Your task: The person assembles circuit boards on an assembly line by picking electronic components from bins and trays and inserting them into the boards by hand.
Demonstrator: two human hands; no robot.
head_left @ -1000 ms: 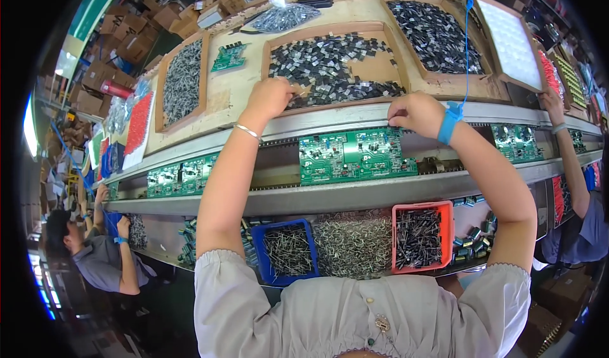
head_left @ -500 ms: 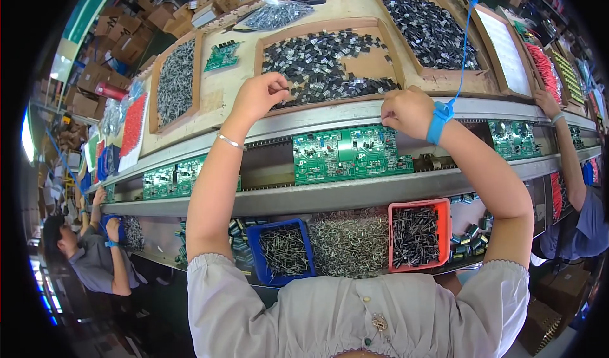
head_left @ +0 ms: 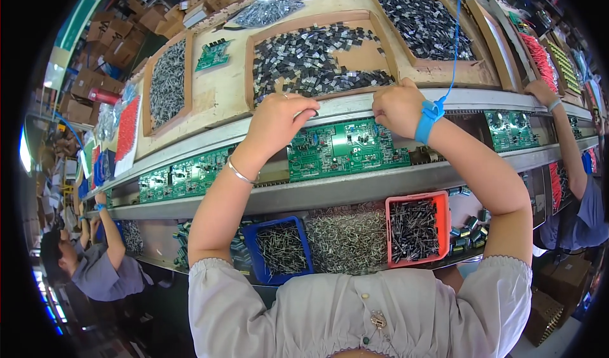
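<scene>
Both arms stretched fwd. Your left hand [head_left: 277, 122] curls at the lower edge of the wooden tray [head_left: 298, 23]; fingers bent, maybe pinching a small black part, can't tell. Your right hand [head_left: 398, 107], w/ blue wrist strap [head_left: 428, 118], is fisted, contents hidden. Green circuit board [head_left: 346, 149] sits just below your fingers on a metal line; boxes in bkgd.

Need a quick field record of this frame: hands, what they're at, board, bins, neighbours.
left hand: closed, at near rim of middle tray, fingers curled; whether it holds a part cannot be told
right hand: closed at same rim, blue wrist strap with cord
middle tray: small black components, bare patch at right
circuit board: green, on conveyor rail below the hands
blue bin: thin leaded parts
red bin: dark cylindrical parts
co-workers: one at each side, reaching toward the line
</scene>
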